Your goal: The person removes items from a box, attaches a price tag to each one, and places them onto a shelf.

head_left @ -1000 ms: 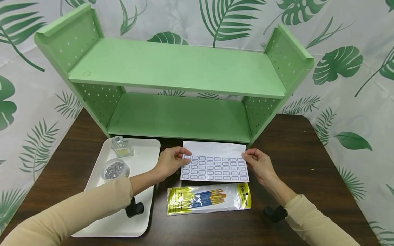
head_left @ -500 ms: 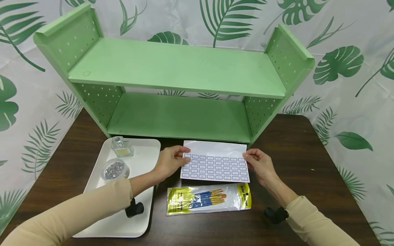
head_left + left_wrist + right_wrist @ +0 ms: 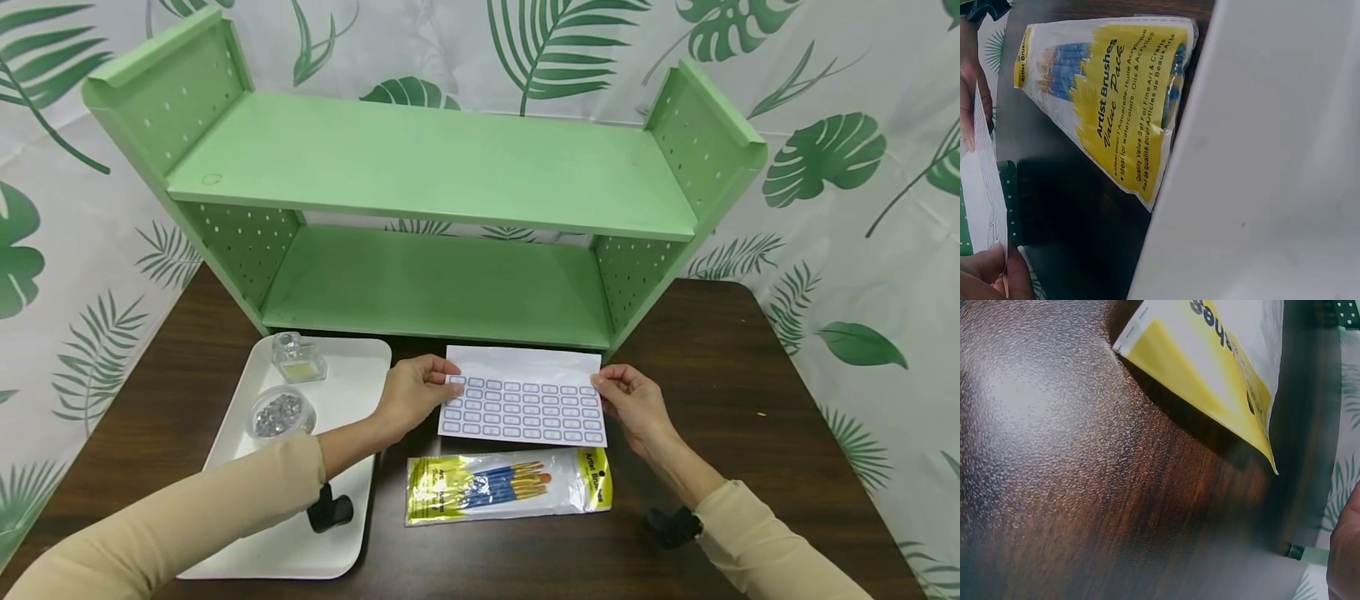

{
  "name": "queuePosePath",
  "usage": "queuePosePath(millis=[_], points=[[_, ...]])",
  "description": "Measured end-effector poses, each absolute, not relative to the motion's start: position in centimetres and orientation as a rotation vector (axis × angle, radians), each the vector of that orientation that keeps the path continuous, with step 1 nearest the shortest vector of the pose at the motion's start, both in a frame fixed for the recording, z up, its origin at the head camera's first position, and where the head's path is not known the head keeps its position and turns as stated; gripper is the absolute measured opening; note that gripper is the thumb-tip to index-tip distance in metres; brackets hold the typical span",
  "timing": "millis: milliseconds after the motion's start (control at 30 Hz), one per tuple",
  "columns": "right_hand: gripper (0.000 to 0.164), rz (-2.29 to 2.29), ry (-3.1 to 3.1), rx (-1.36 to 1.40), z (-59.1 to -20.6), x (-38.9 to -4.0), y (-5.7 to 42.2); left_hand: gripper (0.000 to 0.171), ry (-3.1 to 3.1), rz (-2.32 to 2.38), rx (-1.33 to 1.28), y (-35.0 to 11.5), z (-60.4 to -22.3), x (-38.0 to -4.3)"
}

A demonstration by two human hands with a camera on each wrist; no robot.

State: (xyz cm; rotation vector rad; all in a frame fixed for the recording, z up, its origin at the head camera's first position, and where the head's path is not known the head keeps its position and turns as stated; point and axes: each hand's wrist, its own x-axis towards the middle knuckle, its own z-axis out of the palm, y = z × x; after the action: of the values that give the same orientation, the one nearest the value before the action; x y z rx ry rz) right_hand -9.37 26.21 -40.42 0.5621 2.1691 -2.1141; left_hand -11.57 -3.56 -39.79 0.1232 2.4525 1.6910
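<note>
A white sheet of blue-bordered label stickers (image 3: 521, 400) is stretched between my two hands in front of the green shelf. My left hand (image 3: 416, 392) pinches its left edge between thumb and fingers, and my right hand (image 3: 633, 404) pinches the right edge. In the left wrist view the sheet (image 3: 984, 194) appears nearly edge-on, raised over the table. Nearer to me, a clear and yellow pack of artist brushes (image 3: 510, 485) with blue handles lies on the table. In the right wrist view only part of the right hand (image 3: 1344, 550) shows.
A white tray (image 3: 348, 517) at left carries a glass bottle (image 3: 298, 358) and a round clear container of shiny pieces (image 3: 281, 414). The two-tier green shelf (image 3: 435, 171) stands behind on the dark wood table (image 3: 750, 400). A leaf-patterned cloth hangs behind it.
The label sheet shifts and tilts very slightly in both hands. Tray, brush pack and shelf stay where they were.
</note>
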Motion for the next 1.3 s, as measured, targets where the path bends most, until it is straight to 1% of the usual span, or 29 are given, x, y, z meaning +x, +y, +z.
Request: queuePosePath(millis=[267,533,700,900,1133,1300], points=[[0.007,-2.109,2.166,0.56,-40.5,-9.4,26.4,0.013,2.423,1.695,0.136,-3.6,-39.9,-11.7],[0.007,-2.034,2.171,0.574,-40.9,-9.6,26.6,0.005,2.344,1.717,0.158,-3.8,-40.2,-11.8],[0.01,-1.978,2.187,0.58,-41.1,-9.8,26.7,0.005,2.321,1.71,0.146,-3.8,-40.4,-11.8],[0.01,-1.88,2.22,0.587,-41.4,-10.0,26.7,0.007,2.248,1.718,0.055,-3.8,-40.5,-11.7],[0.017,-1.791,2.262,0.597,-41.7,-10.3,26.6,0.009,2.16,1.785,0.005,-3.8,-40.8,-11.7],[0.017,-1.769,2.273,0.596,-41.9,-10.5,26.5,0.012,2.132,1.823,-0.004,-3.9,-40.9,-11.7]])
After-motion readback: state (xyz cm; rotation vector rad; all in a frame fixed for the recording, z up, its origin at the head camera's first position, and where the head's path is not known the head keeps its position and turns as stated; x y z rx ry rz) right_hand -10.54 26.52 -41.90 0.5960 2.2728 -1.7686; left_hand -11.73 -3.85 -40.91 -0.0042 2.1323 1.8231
